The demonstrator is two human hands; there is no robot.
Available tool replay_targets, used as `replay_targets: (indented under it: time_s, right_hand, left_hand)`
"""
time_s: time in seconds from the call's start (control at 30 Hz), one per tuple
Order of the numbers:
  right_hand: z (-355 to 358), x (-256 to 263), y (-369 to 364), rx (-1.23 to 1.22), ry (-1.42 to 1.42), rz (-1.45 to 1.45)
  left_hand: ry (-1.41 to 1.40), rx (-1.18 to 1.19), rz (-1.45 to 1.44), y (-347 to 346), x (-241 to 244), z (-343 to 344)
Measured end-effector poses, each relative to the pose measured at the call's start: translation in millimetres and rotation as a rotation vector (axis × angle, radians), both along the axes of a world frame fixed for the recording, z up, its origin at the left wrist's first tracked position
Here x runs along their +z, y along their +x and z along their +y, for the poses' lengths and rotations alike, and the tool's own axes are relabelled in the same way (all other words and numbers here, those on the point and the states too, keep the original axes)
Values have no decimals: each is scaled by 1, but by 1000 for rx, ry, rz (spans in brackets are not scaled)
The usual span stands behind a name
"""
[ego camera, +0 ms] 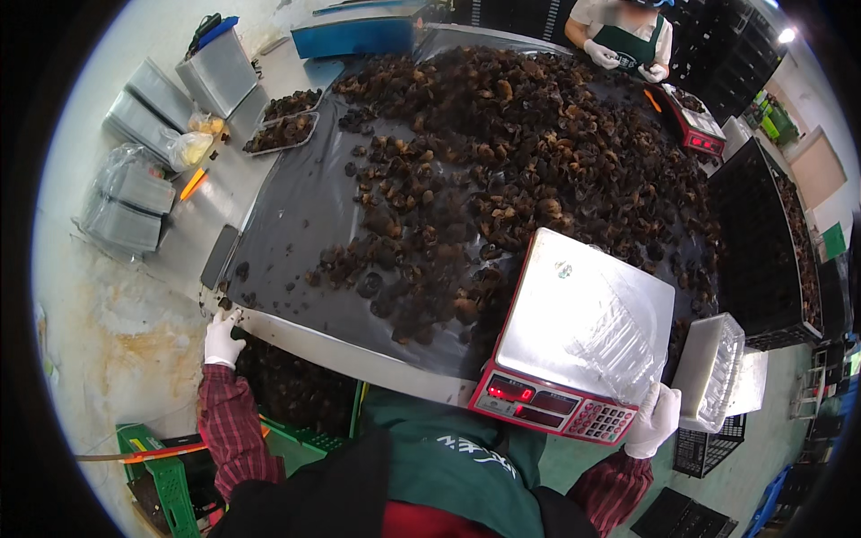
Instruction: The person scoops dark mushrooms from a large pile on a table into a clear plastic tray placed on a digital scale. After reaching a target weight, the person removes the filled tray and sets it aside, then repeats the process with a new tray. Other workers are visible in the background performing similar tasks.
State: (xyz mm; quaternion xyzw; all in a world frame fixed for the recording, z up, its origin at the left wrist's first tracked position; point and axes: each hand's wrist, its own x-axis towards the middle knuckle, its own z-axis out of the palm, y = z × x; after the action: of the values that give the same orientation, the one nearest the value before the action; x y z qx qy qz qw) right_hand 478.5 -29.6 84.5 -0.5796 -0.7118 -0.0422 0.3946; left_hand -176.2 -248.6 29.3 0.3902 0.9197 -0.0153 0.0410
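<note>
My left hand [225,339], in a white glove, is at the table's near left corner beside small dark pieces, fingers apart. My right hand [652,418], also gloved, is at the right front corner of a red digital scale [585,302], its fingers on the edge of a clear plastic tray [615,346]. That tray lies on the scale's steel platform. A broad heap of dried dark mushrooms or wood-ear fungus [511,148] covers much of the dark sheet beyond the scale. A clear tray of the same pieces [282,132] stands at the table's left edge.
Stacked clear trays [713,373] stand right of the scale. A black crate [767,249] is beyond them. A co-worker's gloved hands [602,55] are across the table near a second scale [693,121]. A green crate [161,477] sits low left; a phone [220,255] lies at the table's left edge.
</note>
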Motion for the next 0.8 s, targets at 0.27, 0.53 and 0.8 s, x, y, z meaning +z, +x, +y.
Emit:
replay_targets:
  time_s: [0.27,0.53,0.8]
  right_hand:
    - [-11,6,0,-10,13,-17]
    - [-24,11,7,-49,-1,-6]
    - [-16,2,5,-77,-49,-35]
  left_hand:
    - [586,-694,-324,169,-3,183]
    - [261,-1058,-221,262,-29,293]
    - [828,-683,-340,192,1,234]
